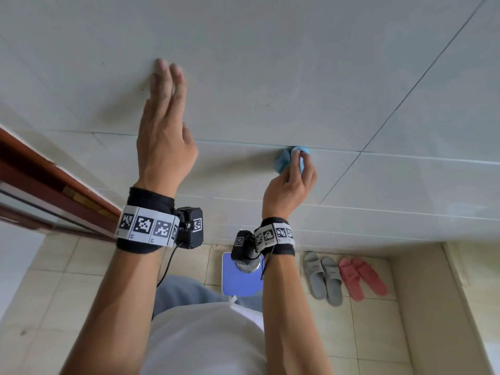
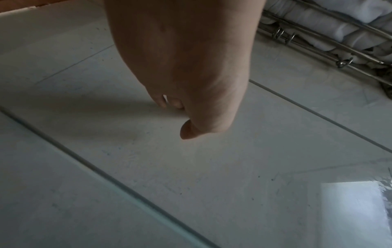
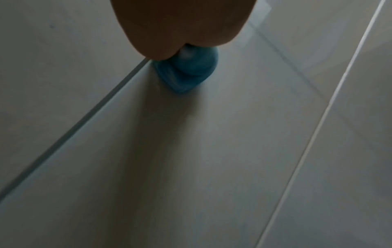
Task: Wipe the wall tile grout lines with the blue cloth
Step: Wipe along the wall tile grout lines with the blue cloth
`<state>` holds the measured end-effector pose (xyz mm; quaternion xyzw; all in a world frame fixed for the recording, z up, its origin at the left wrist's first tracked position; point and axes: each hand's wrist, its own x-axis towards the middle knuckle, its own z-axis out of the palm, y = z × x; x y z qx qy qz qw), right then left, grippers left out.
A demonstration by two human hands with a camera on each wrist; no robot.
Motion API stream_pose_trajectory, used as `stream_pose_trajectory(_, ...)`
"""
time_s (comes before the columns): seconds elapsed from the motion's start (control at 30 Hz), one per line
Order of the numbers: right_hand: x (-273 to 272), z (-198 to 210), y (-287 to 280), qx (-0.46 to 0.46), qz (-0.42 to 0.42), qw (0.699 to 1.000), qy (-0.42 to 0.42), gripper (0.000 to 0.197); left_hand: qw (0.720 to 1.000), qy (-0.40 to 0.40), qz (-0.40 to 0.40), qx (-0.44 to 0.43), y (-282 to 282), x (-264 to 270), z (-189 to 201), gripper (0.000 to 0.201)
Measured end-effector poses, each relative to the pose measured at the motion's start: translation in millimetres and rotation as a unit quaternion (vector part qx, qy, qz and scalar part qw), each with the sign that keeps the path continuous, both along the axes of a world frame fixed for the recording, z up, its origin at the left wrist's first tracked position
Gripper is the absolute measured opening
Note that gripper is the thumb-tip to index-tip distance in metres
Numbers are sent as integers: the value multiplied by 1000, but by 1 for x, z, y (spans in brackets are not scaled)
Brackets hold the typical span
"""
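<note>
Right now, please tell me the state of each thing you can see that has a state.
blue cloth: bunched, pressed on a grout line.
right hand: grips the cloth.
left hand: fingers straight, against the wall tile, holding nothing.
grey slippers: paired on the floor.
pink slippers: paired beside them.

1. The cloth (image 1: pixel 283 161) is light blue, at 3 o'clock from the centre of the head view.
2. The wall tiles (image 1: pixel 270 63) are pale grey-white with thin grey grout lines (image 1: pixel 238 143).
3. Both wristbands (image 1: pixel 147 226) are black, bearing black-and-white square-code patterns.
4. At 5 o'clock, grey slippers (image 1: pixel 323 277) sit beside pink slippers (image 1: pixel 361 277) on beige floor tiles (image 1: pixel 54 293).
5. The door frame (image 1: pixel 40 182) at 9 o'clock is reddish-brown.
</note>
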<state>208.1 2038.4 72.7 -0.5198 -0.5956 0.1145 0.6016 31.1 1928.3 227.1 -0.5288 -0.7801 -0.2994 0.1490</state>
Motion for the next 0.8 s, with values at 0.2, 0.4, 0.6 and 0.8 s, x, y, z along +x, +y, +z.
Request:
stream_pose_trajectory(0.2,23,-3,17,12,-70,997,8,32,1000,-9,-13,-10,-7,-2,7,88)
stream_pose_trajectory(0.4,-30,-1,-9,-4,-30,998,46,35,999,-3,-35,8,-24,-15,15,80)
stream_pose_trajectory(0.6,-52,0,-28,41,24,998,-37,44,999,34,-26,13,-24,-31,10,81)
stream_pose_trajectory(0.8,-49,10,-7,-2,-130,982,137,26,1000,11,-7,-20,-57,-71,2,87)
